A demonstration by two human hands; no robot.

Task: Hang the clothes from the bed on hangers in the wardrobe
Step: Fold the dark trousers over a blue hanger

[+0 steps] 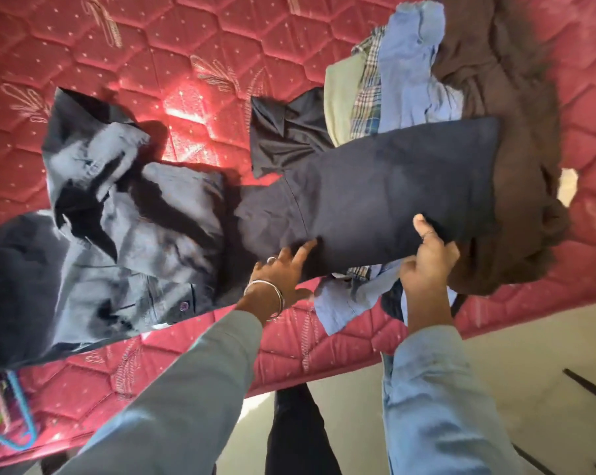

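Red quilted mattress fills the upper left and centre of the frame as we sort the clothes for hanging: our right hand, at lower right of centre, has thumb on top and fingers curled under the edge of the dark navy trousers, gripping one leg, while our left hand, at centre, lies with fingers straight and spread against the same cloth, holding nothing. The trousers stretch from the centre rightward over a heap in the upper right, where a blue garment, a checked shirt, a pale green piece and a large brown cloth are piled together. A grey-black shirt sprawls at centre left. Coloured hangers, blue and pink, lie at the lower left edge on the mattress, well apart from both hands. We judge the risk to be this: the trousers rest on the heap, so lifting them by one edge could drag the blue garment, part of which already hangs over the mattress edge at lower centre, onto the floor. A one-handed grip may also let the heavy cloth slide loose. No wardrobe, basket or other container is in view, so we cannot tell where the hanging rail stands
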